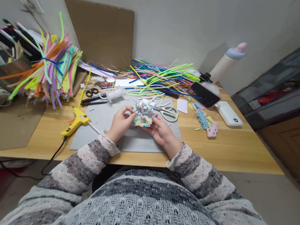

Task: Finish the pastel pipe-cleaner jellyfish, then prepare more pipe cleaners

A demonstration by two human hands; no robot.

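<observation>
A small pastel craft piece of twisted pipe cleaners [143,114] is held between my two hands, above a grey mat [140,144]. My left hand [121,123] pinches its left side with thumb and fingers. At the lower right edge of the piece, my right hand [162,130] is closed on it, some fingers hidden underneath. Just beyond my right hand lie white-handled scissors [169,113]. A yellow glue gun [77,121] rests at the mat's left edge, its nozzle pointing away from me.
A thick bundle of coloured pipe cleaners [56,65] stands at the left. More loose pipe cleaners [165,77] lie along the wall. To the right are a phone [204,95], a white power bank [228,114] and a pastel pipe-cleaner strip [204,120]. A cardboard sheet [102,32] leans behind.
</observation>
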